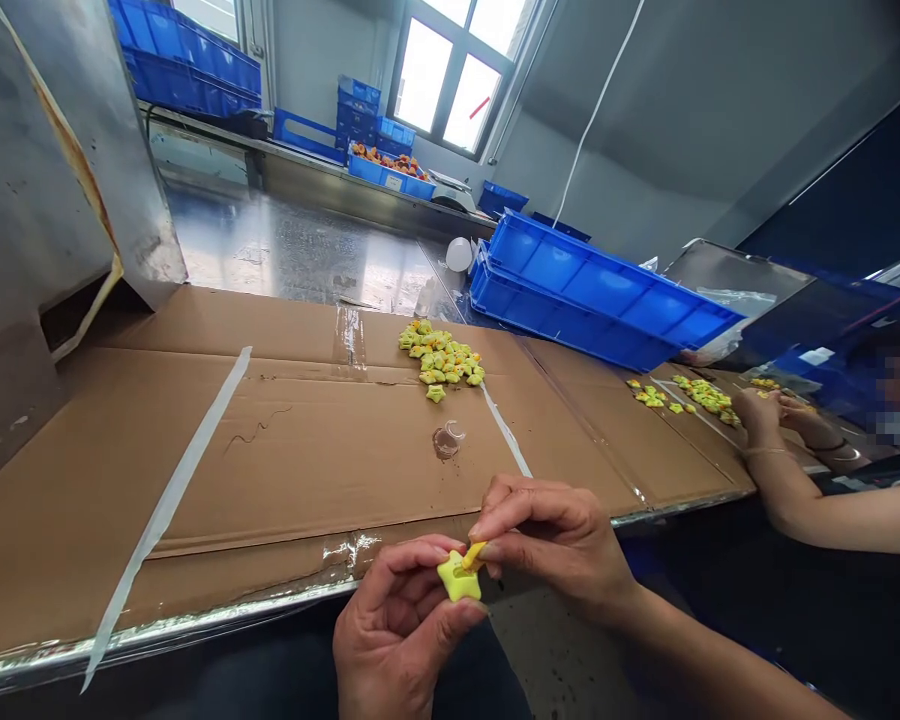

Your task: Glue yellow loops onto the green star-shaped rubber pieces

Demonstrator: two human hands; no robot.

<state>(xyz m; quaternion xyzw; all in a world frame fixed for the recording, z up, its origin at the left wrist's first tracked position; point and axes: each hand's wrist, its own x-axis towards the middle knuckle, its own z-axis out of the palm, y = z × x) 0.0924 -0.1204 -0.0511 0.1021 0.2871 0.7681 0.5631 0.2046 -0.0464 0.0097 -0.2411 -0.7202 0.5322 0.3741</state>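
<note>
Between the thumb and fingers of my left hand point(399, 620) is a small yellow-green star-shaped piece point(461, 580) with a slot in its face. My right hand point(551, 540) pinches a small orange-yellow piece point(474, 556), whose lower end touches the star at the slot. Whether it goes into the slot I cannot tell. Both hands are in front of the table's near edge. Beyond them, a pile of similar yellow-green pieces point(442, 355) with orange-yellow bits lies on the cardboard point(307, 450), and one star sits at its front.
Brown residue point(445, 442) marks the cardboard near the pile. Stacked blue crates point(570, 290) stand at the back right. On the right, another person's hands point(765, 415) work by more yellow-green pieces point(705, 395). A metal housing point(82, 150) rises at the left.
</note>
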